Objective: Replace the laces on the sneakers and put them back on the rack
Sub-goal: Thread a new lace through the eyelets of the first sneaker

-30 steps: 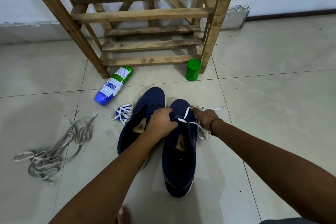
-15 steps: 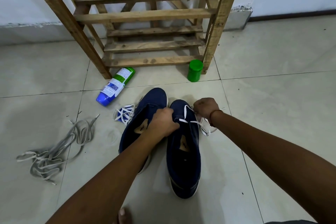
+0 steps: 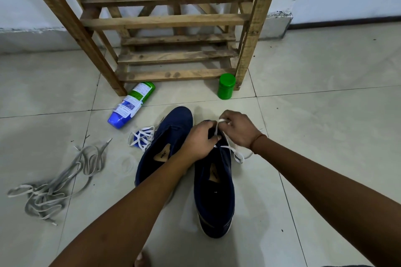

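Note:
Two navy sneakers stand side by side on the tiled floor, toes toward the wooden rack (image 3: 167, 21). My left hand (image 3: 200, 141) grips the upper of the right sneaker (image 3: 214, 197) near its eyelets. My right hand (image 3: 238, 129) pinches a white lace (image 3: 237, 156) above that shoe's toe; the loose end trails on the floor to the right. The left sneaker (image 3: 165, 143) has no lace in it. A bundled white lace (image 3: 142, 137) lies just left of it.
A pile of old grey laces (image 3: 54, 186) lies on the floor at the left. A blue and green bottle (image 3: 131, 105) lies on its side by the rack's left leg. A green jar (image 3: 226, 85) stands by the right leg.
My right hand has risen from the shoe's right side to above its toe, pulling the white lace up. The left hand stayed on the shoe.

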